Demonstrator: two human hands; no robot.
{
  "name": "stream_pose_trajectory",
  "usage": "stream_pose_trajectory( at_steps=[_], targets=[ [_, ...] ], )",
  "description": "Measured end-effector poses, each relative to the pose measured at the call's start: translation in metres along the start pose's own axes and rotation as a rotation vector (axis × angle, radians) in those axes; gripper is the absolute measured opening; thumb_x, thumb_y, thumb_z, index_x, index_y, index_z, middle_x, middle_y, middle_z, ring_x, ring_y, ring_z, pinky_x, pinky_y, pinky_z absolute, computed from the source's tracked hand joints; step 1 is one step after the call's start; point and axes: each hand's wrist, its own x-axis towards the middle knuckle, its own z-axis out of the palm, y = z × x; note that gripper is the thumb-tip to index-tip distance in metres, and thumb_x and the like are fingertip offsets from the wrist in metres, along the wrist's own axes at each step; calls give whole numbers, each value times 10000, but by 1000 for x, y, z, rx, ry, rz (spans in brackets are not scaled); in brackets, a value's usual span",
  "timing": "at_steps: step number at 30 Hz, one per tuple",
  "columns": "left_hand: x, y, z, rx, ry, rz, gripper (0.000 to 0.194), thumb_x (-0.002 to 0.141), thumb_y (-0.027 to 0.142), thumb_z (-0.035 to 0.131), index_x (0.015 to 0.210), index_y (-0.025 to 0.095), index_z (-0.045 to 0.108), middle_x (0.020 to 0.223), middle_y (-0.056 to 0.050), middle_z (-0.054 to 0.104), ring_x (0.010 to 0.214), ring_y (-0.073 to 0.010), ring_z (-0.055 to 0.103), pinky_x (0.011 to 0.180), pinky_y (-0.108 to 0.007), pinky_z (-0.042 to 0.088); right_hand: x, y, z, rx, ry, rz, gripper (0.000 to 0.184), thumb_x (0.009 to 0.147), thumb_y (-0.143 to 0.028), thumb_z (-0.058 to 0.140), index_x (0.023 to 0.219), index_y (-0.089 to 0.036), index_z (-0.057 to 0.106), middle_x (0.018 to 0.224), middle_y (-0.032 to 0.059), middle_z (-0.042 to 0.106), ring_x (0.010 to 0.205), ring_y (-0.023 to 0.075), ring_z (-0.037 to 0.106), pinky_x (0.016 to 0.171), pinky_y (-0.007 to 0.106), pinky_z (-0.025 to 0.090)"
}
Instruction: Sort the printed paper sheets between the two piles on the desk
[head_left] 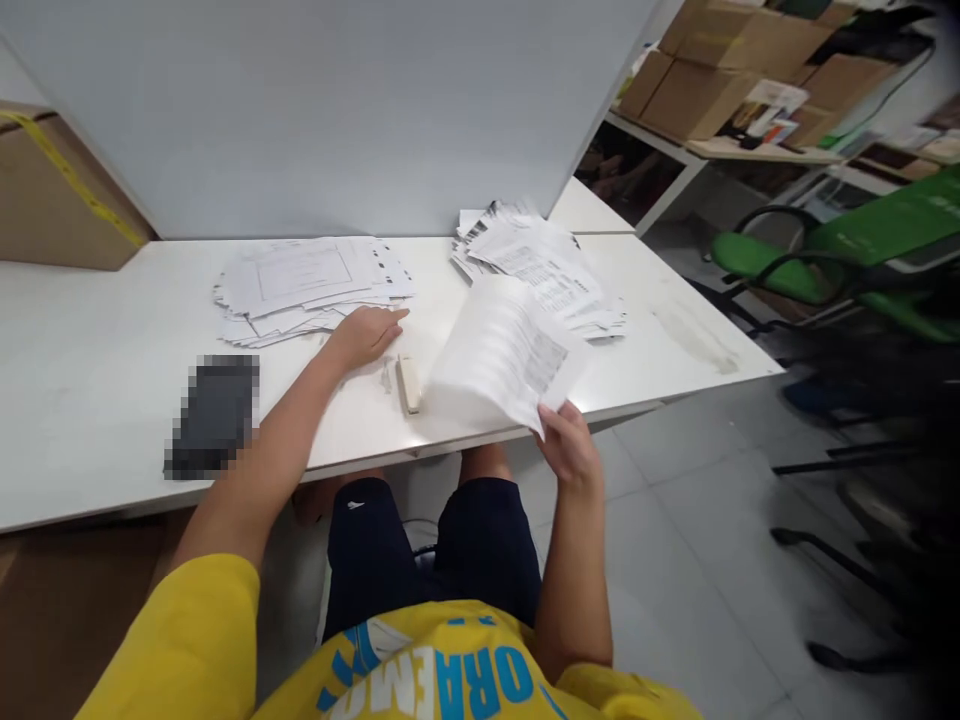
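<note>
My right hand (571, 445) pinches the lower corner of some printed paper sheets (499, 355), which bend and blur a little above the table's front edge. Near the middle of the table, my left hand (367, 335) rests by the front of a stack of papers (304, 280), its index finger stretched out and nothing visible in it. A cream stapler (409, 385) lies between the two hands. Behind the held sheets is a second, untidy pile of printed papers (551, 265).
A dark, pixelated flat object (214, 412) lies beside my left forearm. On the white table (82, 390), a cardboard box (64, 190) stands at the far left. A grey partition (337, 110) closes the back. Green chairs (772, 265) stand to the right.
</note>
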Motion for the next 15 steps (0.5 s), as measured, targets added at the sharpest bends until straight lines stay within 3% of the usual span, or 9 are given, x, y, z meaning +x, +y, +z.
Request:
stream_pose_trajectory(
  at_steps=[2, 5, 8, 15],
  targets=[
    [0, 18, 1, -60, -66, 24, 731, 1046, 587, 144, 1380, 165, 639, 1214, -132, 739, 1162, -287, 658, 1054, -448, 487, -43, 1, -22, -4, -48, 128, 426, 737, -499, 800, 1110, -300, 752, 1181, 66, 775, 1176, 320, 699, 999, 480, 574],
    [-4, 44, 3, -209, -158, 21, 644, 1051, 583, 229, 1431, 220, 603, 1390, -86, 664, 1291, -265, 596, 1103, -421, 482, -77, -2, -39, -33, -172, 297, 447, 731, -456, 851, 1137, -293, 757, 1224, 64, 765, 1135, 316, 716, 979, 487, 587],
    [-8, 56, 4, -279, -251, 23, 590, 1039, 597, 309, 1397, 256, 630, 1431, -55, 636, 1359, -265, 547, 1156, -438, 456, -84, -4, -42, -36, -211, 331, 477, 734, -441, 860, 1171, -280, 755, 1221, 63, 766, 1103, 297, 726, 988, 478, 585],
    [-9, 56, 0, -237, -267, 124, 606, 1035, 590, 293, 1345, 220, 659, 1402, -80, 654, 1385, -292, 505, 1200, -511, 396, -82, -2, -41, -106, -221, 330, 461, 711, -444, 866, 1116, -236, 786, 1115, 74, 793, 1023, 295, 743, 998, 503, 579]
  ],
)
